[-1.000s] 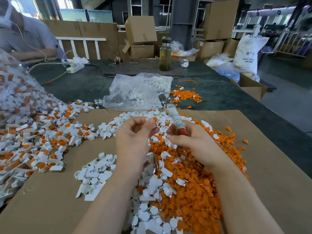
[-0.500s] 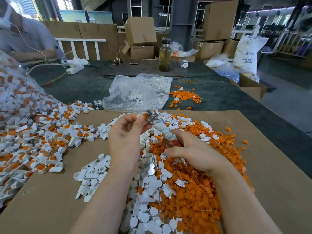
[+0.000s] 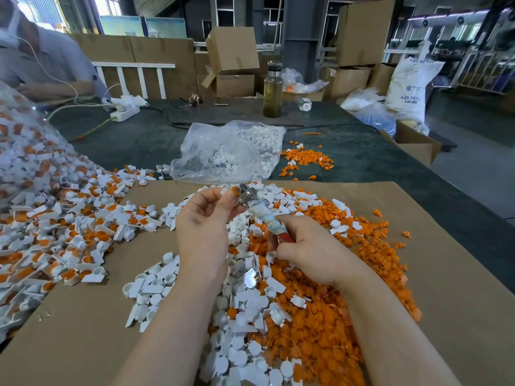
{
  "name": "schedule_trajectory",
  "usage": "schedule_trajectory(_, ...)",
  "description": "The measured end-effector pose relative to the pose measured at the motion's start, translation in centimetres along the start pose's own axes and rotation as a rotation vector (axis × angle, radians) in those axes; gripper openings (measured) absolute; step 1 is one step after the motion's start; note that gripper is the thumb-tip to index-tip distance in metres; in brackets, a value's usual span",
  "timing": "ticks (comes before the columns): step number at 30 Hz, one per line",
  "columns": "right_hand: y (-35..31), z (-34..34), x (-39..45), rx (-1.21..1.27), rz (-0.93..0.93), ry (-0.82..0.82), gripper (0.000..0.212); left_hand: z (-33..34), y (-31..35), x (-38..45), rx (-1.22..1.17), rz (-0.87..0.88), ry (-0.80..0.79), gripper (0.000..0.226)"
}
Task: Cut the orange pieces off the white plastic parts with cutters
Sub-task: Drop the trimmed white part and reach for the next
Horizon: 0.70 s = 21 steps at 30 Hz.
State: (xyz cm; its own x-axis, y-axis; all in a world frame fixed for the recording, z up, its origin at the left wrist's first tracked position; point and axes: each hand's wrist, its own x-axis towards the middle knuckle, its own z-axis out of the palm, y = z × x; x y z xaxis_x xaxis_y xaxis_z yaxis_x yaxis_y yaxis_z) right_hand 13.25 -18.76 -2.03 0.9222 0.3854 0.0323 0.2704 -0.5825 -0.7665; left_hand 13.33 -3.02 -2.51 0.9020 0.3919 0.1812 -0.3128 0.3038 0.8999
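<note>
My left hand (image 3: 204, 222) pinches a small white part with an orange piece (image 3: 233, 190) between thumb and fingertips, above the middle of the cardboard. My right hand (image 3: 308, 249) grips the taped, red-ended handles of the cutters (image 3: 257, 207). The metal jaws of the cutters meet the orange piece at my left fingertips. Below both hands lies a heap of cut orange pieces (image 3: 328, 324) mixed with trimmed white parts (image 3: 245, 316). A large heap of uncut white-and-orange parts (image 3: 55, 227) spreads over the left.
A brown cardboard sheet (image 3: 446, 274) covers the near table. Behind it lie a clear bag of white parts (image 3: 223, 151) and a small orange pile (image 3: 306, 158). A bottle (image 3: 272, 90), a power strip (image 3: 122, 110) and boxes stand farther back. Another person (image 3: 41, 65) sits at the far left.
My right hand swung the cutters down and left, from pointing up behind the pile to meeting the part in my left hand. My left hand lifted slightly, holding the part up to the jaws.
</note>
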Motion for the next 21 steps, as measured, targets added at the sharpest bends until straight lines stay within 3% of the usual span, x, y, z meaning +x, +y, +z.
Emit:
schedule_trajectory(6,-0.1,0.2,0.1,-0.042,0.016,0.021,0.013,0.0,0.1,0.1,-0.023,-0.027,0.011,0.011)
schedule_trajectory(11,0.1,0.5,0.2,-0.095,0.013,0.052,0.005,-0.7,0.2,0.4,-0.06,-0.19,0.02,0.006)
schedule_trajectory(13,0.3,0.6,0.3,-0.116,0.025,0.096,0.009,-1.5,0.5,1.2,-0.161,-0.292,0.102,0.002)
schedule_trajectory(16,0.8,0.3,0.5,-0.089,0.082,0.2,0.012,-3.6,0.9,2.8,-0.351,-0.428,0.295,0.014)
schedule_trajectory(21,2.2,-0.2,0.8,-0.157,0.15,0.341,0.017,-7.5,1.5,5.0,-0.728,-0.418,0.523,0.025)
